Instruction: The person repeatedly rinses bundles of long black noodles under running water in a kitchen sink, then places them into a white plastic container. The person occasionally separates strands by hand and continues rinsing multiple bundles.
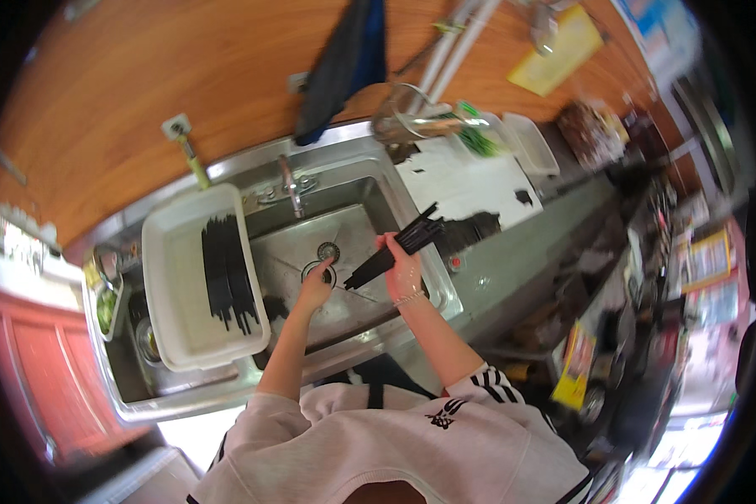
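Observation:
A bundle of long black chopsticks (376,265) is in my right hand (405,267), whose fingers are wrapped round it. The bundle slants over the right side of the metal sink (357,220). Down at the sink's bottom, my left hand (315,291) reaches to the round drain ring (309,274); its fingertips are blurred, and I cannot tell whether they grip anything. Just beyond them sits a round metal strainer (328,251). To the left, a white plastic tub (170,277) holds many more black chopsticks (227,273), lying side by side.
Behind the basin stands a faucet (291,186). A white board (458,181) with dark patches lies to the right, near a clear jug (403,118) and green vegetables (477,141). The tub rests across a second basin (134,361). A dark cloth (344,71) hangs on the wall.

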